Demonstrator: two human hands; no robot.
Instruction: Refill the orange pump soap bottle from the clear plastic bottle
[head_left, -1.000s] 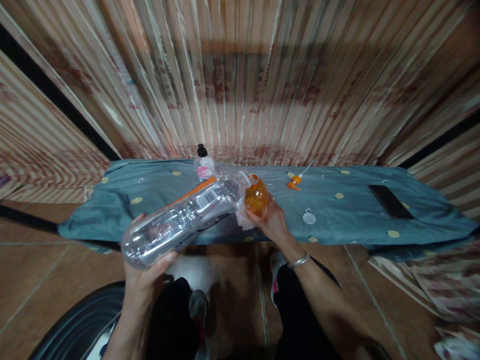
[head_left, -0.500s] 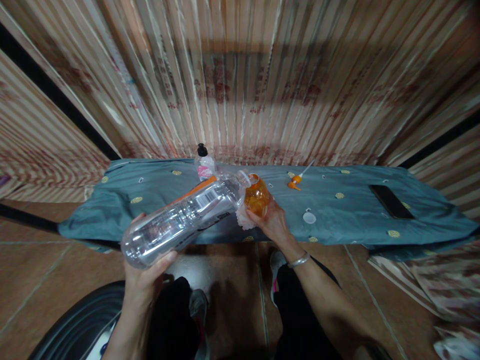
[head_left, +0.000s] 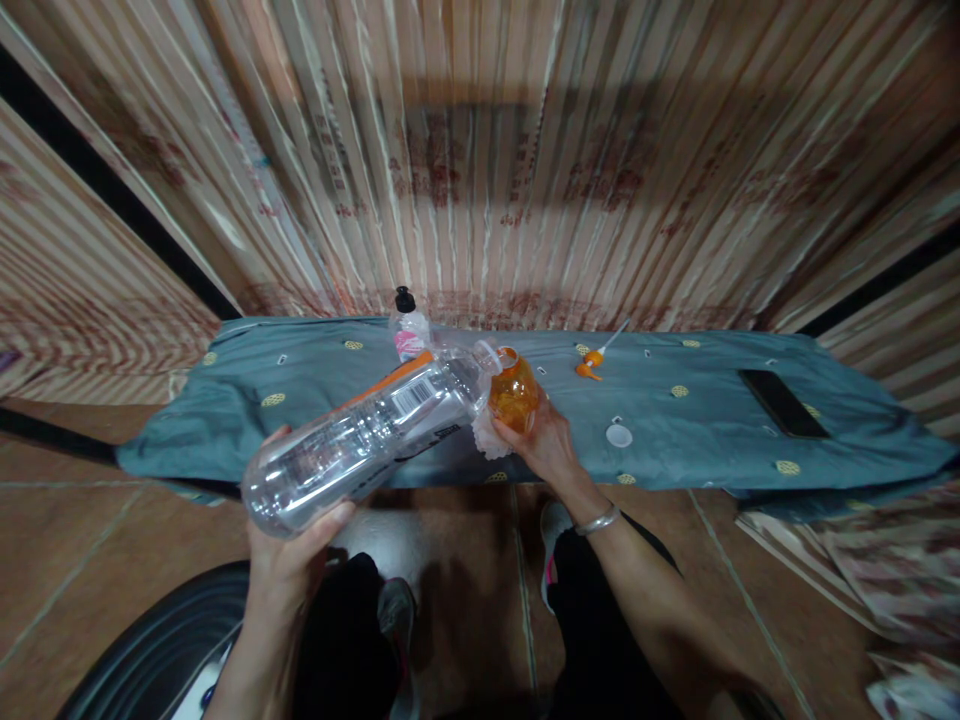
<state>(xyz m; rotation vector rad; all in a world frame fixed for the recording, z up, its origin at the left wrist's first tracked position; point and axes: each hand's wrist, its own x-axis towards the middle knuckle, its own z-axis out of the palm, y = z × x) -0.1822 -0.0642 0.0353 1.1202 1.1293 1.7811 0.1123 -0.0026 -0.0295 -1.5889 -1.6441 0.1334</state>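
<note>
Striped curtain [head_left: 480, 160] hangs far behind; left hand [head_left: 292, 550] grips a clear bottle [head_left: 360, 440], tilted toward an orange bottle [head_left: 513, 398] the right hand [head_left: 550, 447] clasps.

Dim light glints on the large bottle [head_left: 341, 440] and near floor [head_left: 401, 535]; shadow crosses the far curtain [head_left: 480, 150] (blurry at right).

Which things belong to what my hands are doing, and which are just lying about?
Belonging: clear bottle in left hand; orange bottle in right hand; likely orange pump and white disc.
Lying about, seemingly: phone-like black slab; black-capped bottle.
</note>
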